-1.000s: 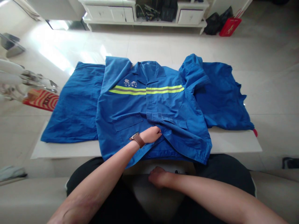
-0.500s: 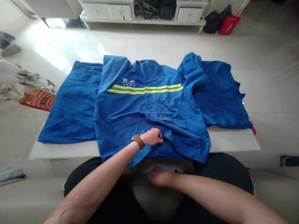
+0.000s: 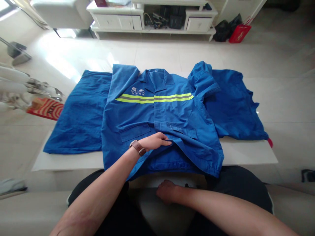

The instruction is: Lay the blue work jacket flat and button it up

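A blue work jacket lies front side up, its collar away from me. A yellow-green and grey reflective stripe crosses its chest, with white lettering above. My left hand, wearing a brown-strapped watch, pinches the front opening near the hem and lifts it, so the inside of the back panel shows below. Lower down, past the table's near edge and between my knees, my right hand is curled closed; its fingertips are in shadow and whatever they hold, if anything, is hidden.
More blue cloth spreads left of the jacket, and another blue piece extends right. All of it lies on a white table. A white cabinet and a red bag stand beyond. A red striped KFC container is at left.
My left hand has shifted slightly left and raised the jacket's front edge higher, widening the gap beneath. My right hand stays closed below the table edge. The view has tilted up slightly.
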Action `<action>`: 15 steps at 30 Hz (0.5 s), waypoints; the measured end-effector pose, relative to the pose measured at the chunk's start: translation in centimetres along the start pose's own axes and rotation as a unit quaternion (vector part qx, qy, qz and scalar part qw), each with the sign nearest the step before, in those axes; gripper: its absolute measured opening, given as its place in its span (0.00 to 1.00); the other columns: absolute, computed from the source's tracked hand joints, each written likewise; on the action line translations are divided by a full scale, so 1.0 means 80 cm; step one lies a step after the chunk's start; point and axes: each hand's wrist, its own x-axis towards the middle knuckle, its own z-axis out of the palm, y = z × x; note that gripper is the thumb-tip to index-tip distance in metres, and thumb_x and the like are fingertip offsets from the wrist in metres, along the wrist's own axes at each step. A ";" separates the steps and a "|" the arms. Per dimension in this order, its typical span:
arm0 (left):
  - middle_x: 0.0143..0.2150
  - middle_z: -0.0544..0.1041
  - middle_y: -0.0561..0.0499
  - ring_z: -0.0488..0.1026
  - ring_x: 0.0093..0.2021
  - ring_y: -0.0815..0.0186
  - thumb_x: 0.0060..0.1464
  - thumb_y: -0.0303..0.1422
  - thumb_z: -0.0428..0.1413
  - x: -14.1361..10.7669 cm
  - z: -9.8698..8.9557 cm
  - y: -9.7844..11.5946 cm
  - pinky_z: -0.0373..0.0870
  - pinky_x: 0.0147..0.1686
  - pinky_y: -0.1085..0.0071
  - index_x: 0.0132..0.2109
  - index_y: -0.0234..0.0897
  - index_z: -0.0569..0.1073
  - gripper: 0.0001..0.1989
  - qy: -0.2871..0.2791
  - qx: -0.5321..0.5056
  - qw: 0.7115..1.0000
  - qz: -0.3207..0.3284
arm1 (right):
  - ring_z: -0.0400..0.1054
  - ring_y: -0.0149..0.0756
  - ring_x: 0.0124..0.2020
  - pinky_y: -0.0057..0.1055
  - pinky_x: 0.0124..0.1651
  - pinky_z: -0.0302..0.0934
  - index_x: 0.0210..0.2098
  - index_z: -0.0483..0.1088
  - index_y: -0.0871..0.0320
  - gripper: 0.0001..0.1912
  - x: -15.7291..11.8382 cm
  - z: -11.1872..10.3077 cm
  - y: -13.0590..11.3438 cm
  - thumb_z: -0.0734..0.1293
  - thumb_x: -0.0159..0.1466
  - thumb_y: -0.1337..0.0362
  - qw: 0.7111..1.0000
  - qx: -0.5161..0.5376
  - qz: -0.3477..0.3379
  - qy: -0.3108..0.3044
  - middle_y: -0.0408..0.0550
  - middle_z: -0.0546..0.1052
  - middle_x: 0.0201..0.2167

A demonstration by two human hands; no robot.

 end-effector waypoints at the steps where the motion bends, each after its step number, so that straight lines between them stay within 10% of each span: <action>1: 0.28 0.72 0.54 0.64 0.30 0.68 0.51 0.47 0.59 0.001 0.002 -0.001 0.60 0.33 0.71 0.34 0.33 0.76 0.19 -0.008 0.001 1.000 -0.009 | 0.78 0.50 0.40 0.44 0.41 0.74 0.37 0.79 0.59 0.08 0.000 0.000 0.000 0.71 0.57 0.67 1.000 -0.008 -0.006 -0.007 0.57 0.82 0.38; 8: 0.22 0.68 0.56 0.59 0.23 0.71 0.52 0.36 0.56 0.006 0.008 -0.009 0.54 0.26 0.72 0.31 0.34 0.76 0.09 -0.034 0.095 0.995 -0.005 | 0.78 0.51 0.42 0.46 0.41 0.74 0.40 0.78 0.58 0.10 0.011 0.011 0.003 0.71 0.58 0.68 0.999 -0.013 -0.011 -0.033 0.58 0.82 0.40; 15: 0.31 0.78 0.50 0.71 0.31 0.66 0.53 0.29 0.56 0.007 0.009 -0.011 0.62 0.30 0.72 0.35 0.34 0.77 0.05 0.096 0.241 0.965 -0.028 | 0.78 0.53 0.38 0.48 0.39 0.74 0.35 0.78 0.59 0.10 0.026 0.031 0.007 0.75 0.52 0.68 1.000 0.001 -0.011 -0.017 0.58 0.82 0.37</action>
